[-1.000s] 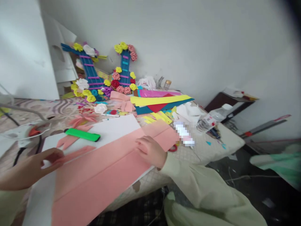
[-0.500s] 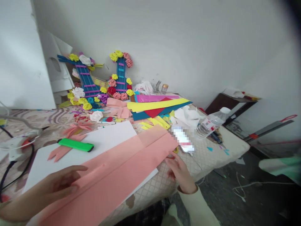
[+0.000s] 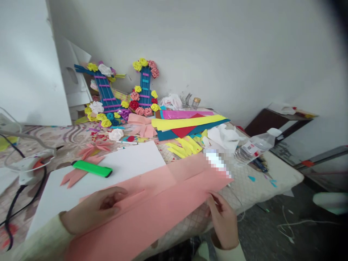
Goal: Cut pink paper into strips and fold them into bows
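A long pink paper sheet (image 3: 165, 203), folded along its length, lies across a white board (image 3: 116, 166) on the table. My left hand (image 3: 95, 210) rests on the sheet's near left part with its fingers curled over the fold. Beyond the table edge, my right hand (image 3: 224, 219) pinches the sheet's right end between its fingers. A green marker (image 3: 92, 168) lies on the board just behind the left hand, beside pink paper strips (image 3: 77, 174).
Colored paper sheets (image 3: 187, 121), yellow strips (image 3: 185, 145), paper-flower ladders (image 3: 144, 87) and crumpled white paper (image 3: 223, 136) crowd the table's back. A water bottle (image 3: 257, 145) lies at the right. A power strip with cables (image 3: 27, 166) sits at the left.
My right hand moved from the middle of the sheet to its right end and took hold of it. My left hand slid rightward along the fold. The sheet shifted right.
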`<state>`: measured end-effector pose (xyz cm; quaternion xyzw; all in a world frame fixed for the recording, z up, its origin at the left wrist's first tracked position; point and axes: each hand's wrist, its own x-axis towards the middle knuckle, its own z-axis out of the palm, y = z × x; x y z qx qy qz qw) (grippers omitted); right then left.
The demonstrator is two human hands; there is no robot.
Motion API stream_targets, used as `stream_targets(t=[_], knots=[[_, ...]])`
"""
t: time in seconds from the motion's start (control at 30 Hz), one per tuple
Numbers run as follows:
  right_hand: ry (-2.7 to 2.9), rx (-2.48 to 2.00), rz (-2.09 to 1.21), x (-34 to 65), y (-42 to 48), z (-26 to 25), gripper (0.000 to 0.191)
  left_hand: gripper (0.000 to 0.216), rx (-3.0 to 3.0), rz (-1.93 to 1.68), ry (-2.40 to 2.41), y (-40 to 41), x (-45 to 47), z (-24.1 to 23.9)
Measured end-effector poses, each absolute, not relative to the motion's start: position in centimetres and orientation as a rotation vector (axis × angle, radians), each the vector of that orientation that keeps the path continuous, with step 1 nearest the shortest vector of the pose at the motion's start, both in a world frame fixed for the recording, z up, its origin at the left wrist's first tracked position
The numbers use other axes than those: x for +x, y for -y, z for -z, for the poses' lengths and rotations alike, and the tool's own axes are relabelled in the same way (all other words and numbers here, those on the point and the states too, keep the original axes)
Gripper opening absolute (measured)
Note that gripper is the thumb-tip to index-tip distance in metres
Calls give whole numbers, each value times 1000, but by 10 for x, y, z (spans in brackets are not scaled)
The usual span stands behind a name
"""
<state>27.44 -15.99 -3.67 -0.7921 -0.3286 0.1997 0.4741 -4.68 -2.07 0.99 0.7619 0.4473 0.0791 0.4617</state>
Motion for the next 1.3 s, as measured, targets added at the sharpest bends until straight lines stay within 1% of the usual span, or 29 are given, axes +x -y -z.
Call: stream_targets(t=[0.1,0.23,0.33,0.43,0.57,0.67,0.8,0.9,1.03,1.17,1.3], knots=[[903,-2062,-425,281,157,36,37,42,1864,-156,-977,7,-37,-14],[1050,-2161,-328,294,142,30,36,46,1898,-199,-1033,-8,-30,-15],[1162,-2235,-213,307,131,16,37,41,1994,-210,-1102,-11,-28,-11],[1278,-2314,-41,311,112,-9,37,34,2130,-240,-1147,-10,-29,-4],[1590,-2111,24,281,55,-51,26,25,2241,-294,-1078,-8,-34,3],[2068,-1905,-39,235,-13,-66,29,21,2308,-312,-1039,-7,-37,5],[2407,-1710,-157,173,-95,-49,19,19,2359,-298,-946,-8,-40,6],[2613,-1622,-174,149,-126,-25,19,18,2367,-307,-915,-8,-40,8],[2705,-1677,-116,149,-134,-8,26,17,2369,-301,-892,-6,-39,9],[2711,-1758,-88,159,-133,-5,24,17,2399,-246,-827,-1,-35,9],[2747,-1740,-118,167,-136,-5,23,17,2432,-230,-784,2,-34,8]])
